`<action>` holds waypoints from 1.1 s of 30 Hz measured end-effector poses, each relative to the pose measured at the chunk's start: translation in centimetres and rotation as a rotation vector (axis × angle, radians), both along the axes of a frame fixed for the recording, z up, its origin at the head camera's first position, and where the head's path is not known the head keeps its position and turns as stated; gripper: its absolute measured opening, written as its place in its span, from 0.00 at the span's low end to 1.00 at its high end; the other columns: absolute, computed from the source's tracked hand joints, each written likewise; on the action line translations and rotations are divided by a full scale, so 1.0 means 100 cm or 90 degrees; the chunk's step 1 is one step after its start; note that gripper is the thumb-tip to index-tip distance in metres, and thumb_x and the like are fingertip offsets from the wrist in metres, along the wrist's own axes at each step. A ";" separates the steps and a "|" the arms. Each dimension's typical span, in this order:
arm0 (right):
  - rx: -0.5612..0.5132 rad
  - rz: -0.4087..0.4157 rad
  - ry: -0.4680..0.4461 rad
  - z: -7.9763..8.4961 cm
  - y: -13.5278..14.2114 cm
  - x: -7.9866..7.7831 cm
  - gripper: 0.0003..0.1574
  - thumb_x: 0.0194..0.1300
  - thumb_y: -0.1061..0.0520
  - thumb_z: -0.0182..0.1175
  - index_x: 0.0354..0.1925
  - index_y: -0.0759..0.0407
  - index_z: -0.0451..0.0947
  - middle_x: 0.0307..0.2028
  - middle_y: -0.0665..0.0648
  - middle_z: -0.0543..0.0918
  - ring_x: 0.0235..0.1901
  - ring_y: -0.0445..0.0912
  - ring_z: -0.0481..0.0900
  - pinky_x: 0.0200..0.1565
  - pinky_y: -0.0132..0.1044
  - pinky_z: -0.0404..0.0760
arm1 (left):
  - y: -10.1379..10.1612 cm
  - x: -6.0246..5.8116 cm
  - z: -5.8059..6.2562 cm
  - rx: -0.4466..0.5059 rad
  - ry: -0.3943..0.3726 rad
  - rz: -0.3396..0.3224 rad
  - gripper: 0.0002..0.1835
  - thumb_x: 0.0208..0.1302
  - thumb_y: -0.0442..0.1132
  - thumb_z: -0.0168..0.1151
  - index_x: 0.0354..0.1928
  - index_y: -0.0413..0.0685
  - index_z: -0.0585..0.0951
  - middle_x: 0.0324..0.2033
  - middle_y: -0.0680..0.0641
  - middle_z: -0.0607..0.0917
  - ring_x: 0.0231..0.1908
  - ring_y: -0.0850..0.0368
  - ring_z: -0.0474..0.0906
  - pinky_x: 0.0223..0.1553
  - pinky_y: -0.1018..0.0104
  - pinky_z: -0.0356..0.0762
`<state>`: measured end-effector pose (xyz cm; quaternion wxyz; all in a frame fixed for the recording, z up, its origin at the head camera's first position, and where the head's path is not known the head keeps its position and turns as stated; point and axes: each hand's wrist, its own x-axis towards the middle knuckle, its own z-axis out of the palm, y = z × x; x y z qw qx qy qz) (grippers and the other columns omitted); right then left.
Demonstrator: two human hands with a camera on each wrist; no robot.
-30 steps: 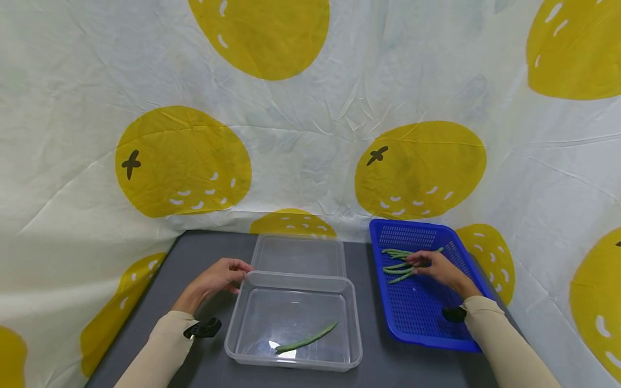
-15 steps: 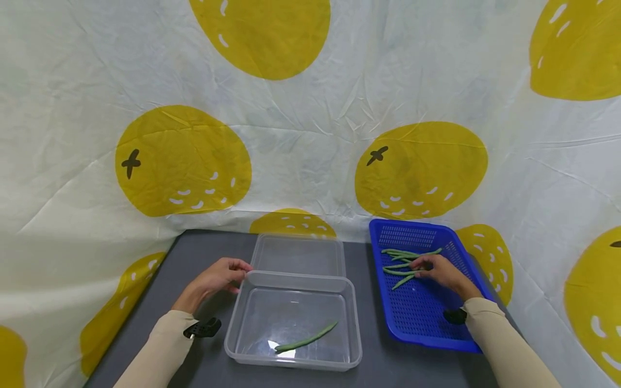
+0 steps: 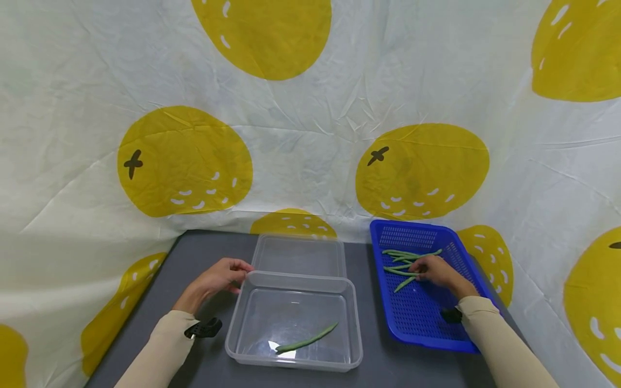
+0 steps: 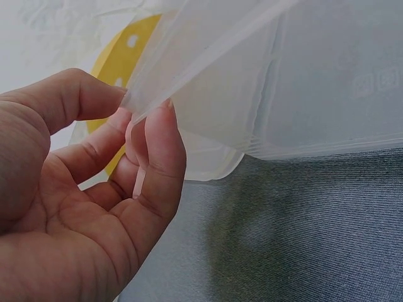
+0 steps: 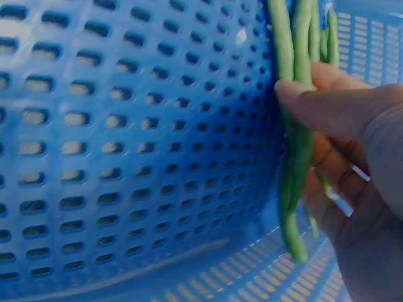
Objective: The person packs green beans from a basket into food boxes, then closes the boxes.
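My left hand [image 3: 224,277] pinches the far-left corner of a clear plastic container [image 3: 232,331]; in the left wrist view the thumb and fingers meet at the rim [image 4: 189,78]. One green bean [image 3: 306,342] lies slantwise on the container's floor. Inside the blue basket [image 3: 388,318], my right hand [image 3: 434,271] has its thumb and fingers around a green bean [image 3: 405,284]. The right wrist view shows the thumb across green beans [image 5: 302,151] with fingers behind; how many it holds I cannot tell. Several more green beans [image 3: 398,252] lie at the basket's far end, partly hidden by the hand.
A clear lid [image 3: 298,253] lies flat behind the container on the dark grey table [image 3: 213,245]. A strip of table separates container and basket. Behind everything hangs a white cloth [image 3: 301,161] with yellow fruit prints, reaching down to the table's back edge.
The nearest bean at my right hand has swung, its free end coming toward the front of the basket. My right fingers have closed in slightly. The left hand and container stay put.
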<state>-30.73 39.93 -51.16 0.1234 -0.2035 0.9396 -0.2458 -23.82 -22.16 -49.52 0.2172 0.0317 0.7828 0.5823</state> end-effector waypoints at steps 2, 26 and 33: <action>0.016 0.007 -0.001 0.002 -0.001 -0.001 0.12 0.58 0.71 0.68 0.42 0.65 0.87 0.39 0.58 0.88 0.39 0.53 0.85 0.42 0.52 0.84 | -0.001 -0.001 -0.001 -0.001 -0.002 0.002 0.18 0.74 0.36 0.57 0.57 0.30 0.79 0.51 0.32 0.82 0.43 0.47 0.82 0.38 0.56 0.85; 0.000 -0.014 -0.092 0.023 0.001 0.011 0.09 0.63 0.67 0.67 0.43 0.65 0.85 0.36 0.56 0.86 0.36 0.46 0.81 0.41 0.42 0.83 | 0.000 -0.002 -0.004 -0.003 -0.007 0.000 0.18 0.72 0.38 0.59 0.57 0.30 0.79 0.51 0.32 0.82 0.44 0.47 0.82 0.38 0.55 0.85; -0.077 0.028 -0.101 0.034 0.002 0.012 0.11 0.67 0.67 0.63 0.47 0.70 0.82 0.39 0.64 0.85 0.36 0.46 0.80 0.38 0.34 0.80 | -0.002 -0.002 -0.005 -0.003 0.003 -0.006 0.18 0.73 0.37 0.58 0.57 0.30 0.79 0.51 0.31 0.82 0.44 0.45 0.82 0.37 0.56 0.85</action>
